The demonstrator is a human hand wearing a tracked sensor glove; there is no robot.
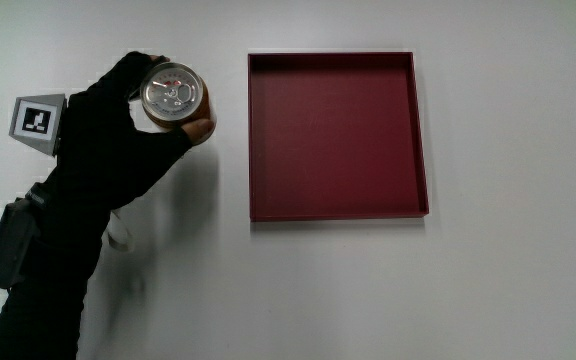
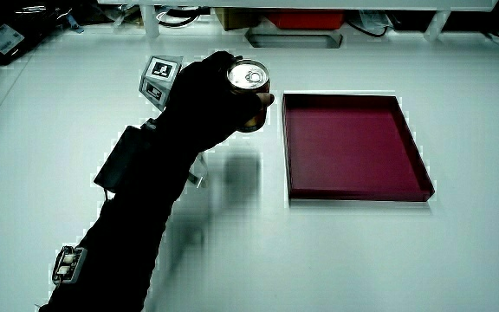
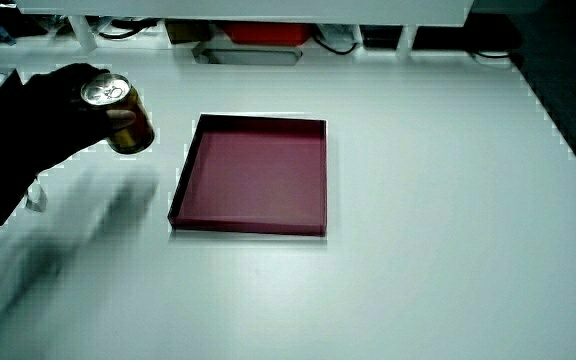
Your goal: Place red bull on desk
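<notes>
Can [image 1: 173,94] gripped in the gloved hand [image 1: 118,135], held above the white desk [image 1: 508,290] beside the red tray [image 1: 336,136].

The fingers were wrapped round the can's side, with its silver top facing up in the main view; in a side view the can [image 3: 123,116] leaned a little and looked to be off the surface, with a soft shadow on the desk nearer to the person. The tray held nothing and sat apart from the can. Judging from this, the setting-down was not yet done. The risk was a tilted landing: if the can met the desk on its rim, it could tip and roll once let go. Lowering it too near the tray could also knock it against the tray's wall.
</notes>
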